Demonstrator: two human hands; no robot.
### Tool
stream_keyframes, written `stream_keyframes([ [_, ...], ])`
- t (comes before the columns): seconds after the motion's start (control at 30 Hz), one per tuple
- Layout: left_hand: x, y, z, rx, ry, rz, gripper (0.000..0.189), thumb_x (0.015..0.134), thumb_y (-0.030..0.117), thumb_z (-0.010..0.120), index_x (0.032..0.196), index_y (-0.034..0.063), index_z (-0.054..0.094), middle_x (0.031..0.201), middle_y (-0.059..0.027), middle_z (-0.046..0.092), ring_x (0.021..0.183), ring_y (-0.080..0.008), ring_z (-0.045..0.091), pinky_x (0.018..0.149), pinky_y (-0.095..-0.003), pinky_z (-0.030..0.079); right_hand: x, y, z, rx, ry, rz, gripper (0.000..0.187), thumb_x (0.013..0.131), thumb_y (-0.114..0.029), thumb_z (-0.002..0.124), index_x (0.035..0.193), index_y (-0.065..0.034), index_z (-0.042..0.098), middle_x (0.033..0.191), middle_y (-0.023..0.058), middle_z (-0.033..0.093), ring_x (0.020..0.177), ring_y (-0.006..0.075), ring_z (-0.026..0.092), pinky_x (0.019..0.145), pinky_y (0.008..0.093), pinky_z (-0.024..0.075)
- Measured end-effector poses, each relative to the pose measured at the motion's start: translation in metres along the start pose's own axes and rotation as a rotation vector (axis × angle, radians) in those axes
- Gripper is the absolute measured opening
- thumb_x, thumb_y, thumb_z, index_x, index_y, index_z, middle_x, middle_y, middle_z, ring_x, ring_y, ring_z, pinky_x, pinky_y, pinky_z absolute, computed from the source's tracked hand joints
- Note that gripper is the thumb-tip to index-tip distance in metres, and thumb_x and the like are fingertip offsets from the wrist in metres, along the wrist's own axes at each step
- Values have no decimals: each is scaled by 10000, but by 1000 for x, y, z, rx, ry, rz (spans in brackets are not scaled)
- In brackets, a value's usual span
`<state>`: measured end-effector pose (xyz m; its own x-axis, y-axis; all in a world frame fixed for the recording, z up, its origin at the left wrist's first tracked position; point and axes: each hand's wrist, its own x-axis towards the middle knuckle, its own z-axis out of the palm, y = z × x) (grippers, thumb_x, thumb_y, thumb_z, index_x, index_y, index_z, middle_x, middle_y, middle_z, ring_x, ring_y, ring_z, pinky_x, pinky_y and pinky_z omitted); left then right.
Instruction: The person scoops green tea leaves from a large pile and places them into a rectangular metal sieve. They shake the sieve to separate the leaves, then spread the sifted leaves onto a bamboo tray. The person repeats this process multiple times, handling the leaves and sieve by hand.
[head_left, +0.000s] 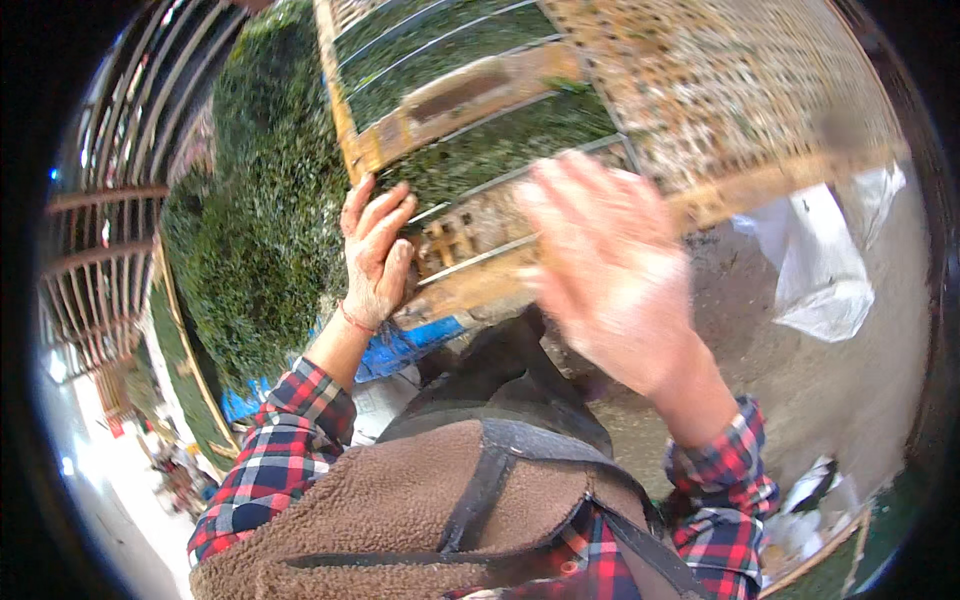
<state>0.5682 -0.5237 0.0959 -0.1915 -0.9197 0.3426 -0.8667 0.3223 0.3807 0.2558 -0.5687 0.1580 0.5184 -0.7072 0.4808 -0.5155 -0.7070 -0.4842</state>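
A wooden frame (442, 294) lies before me, with metal strips (480, 259) across it and bands of dark green leafy material (510, 139) between the strips. My left hand (375, 255) rests at the frame's near left corner, fingers apart, with nothing visible in it. Over the near right part of the frame is my right hand (607, 262), blurred, its fingers extended and nothing seen in it. Whether it touches the frame cannot be told. Below the left hand, a blue sheet (409, 345) shows beside the frame's near edge.
A large heap of green leaves (262, 247) stands on the left. A perforated, grid-like surface (705, 90) extends at the upper right, edged with wood. White plastic bags (821, 262) hang or lie at the right by the floor (750, 360). Slatted racks (105, 277) are at the far left.
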Motion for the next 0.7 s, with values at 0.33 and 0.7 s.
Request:
stream_keyframes([
  [0.33, -3, -13, -17, -101, -53, -231, 720, 729, 84, 614, 1431, 15, 473, 1466, -200, 478, 1444, -402, 332, 1194, -543, 173, 98, -25, 96, 74, -647, -166, 725, 796, -445, 727, 1328, 15, 551, 1420, 164, 534, 1356, 287, 468, 1162, 454, 319],
  [0.7, 40, 15, -32, -449, 25, -520, 351, 719, -73, 558, 1033, 9, 690, 899, -105, 669, 851, -281, 660, 842, -358, 533, 88, -13, 121, 24, -589, -328, 618, 764, -428, 742, 1178, 17, 631, 1285, 151, 611, 1300, 294, 498, 1143, 457, 321],
])
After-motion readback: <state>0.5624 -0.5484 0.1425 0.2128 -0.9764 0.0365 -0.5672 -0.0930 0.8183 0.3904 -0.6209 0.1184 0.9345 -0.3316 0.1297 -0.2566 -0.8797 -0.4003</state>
